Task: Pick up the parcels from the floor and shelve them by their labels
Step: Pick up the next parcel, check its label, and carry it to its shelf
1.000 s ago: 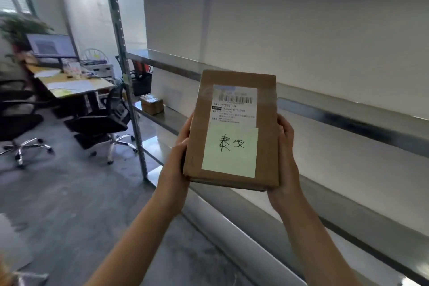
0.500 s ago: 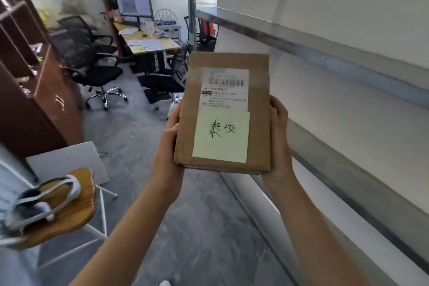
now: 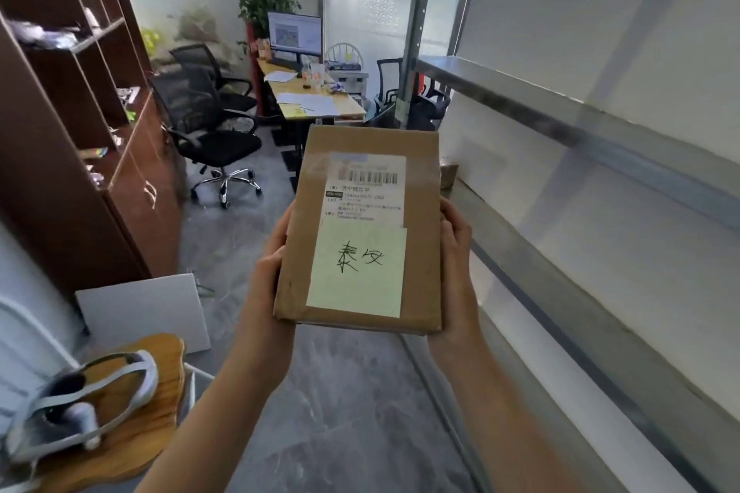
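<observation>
From the head view, the parcel (image 3: 362,230) sat up at centre frame, label (image 3: 357,267) facing the camera, clamped between both hands: left hand (image 3: 272,272) curled round its nine o'clock edge, right hand (image 3: 456,252) closed on its three o'clock edge. This looked like the label-reading step; next, the matching spot on the metal shelf (image 3: 560,292) at three o'clock needed finding. Against the frame a second earlier, the view had swung left, bringing the wooden cabinet (image 3: 100,156) in at nine o'clock, grip unchanged.
</observation>
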Demonstrator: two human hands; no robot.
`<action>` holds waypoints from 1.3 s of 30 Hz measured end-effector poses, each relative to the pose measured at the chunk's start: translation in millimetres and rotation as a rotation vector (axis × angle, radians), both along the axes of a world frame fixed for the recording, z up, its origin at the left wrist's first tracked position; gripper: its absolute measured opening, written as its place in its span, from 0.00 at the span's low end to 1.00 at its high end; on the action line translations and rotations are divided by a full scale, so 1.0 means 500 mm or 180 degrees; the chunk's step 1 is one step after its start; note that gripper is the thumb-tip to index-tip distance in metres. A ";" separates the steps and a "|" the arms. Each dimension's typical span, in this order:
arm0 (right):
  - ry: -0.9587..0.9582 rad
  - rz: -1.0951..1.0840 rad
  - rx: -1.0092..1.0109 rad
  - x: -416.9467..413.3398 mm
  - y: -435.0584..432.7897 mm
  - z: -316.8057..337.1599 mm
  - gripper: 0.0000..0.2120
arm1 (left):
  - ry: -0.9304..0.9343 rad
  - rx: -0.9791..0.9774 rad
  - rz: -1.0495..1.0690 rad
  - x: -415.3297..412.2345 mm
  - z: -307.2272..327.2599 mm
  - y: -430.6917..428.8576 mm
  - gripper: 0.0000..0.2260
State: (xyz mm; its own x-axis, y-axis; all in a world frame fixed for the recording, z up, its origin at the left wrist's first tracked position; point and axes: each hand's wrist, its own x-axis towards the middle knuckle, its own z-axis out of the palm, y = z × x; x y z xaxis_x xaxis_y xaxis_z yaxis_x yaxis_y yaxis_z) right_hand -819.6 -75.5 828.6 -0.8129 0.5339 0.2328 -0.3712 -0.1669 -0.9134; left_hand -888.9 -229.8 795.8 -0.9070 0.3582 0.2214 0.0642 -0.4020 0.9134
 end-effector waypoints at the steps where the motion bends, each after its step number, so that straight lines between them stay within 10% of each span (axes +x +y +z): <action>1: -0.0005 0.0044 0.0021 -0.041 -0.002 -0.001 0.11 | 0.0005 -0.0001 0.0026 -0.036 0.003 -0.004 0.22; 39: 0.0147 0.0655 -0.0316 -1.035 0.333 0.030 0.13 | 0.0001 -0.0268 0.0520 -0.964 0.080 0.306 0.24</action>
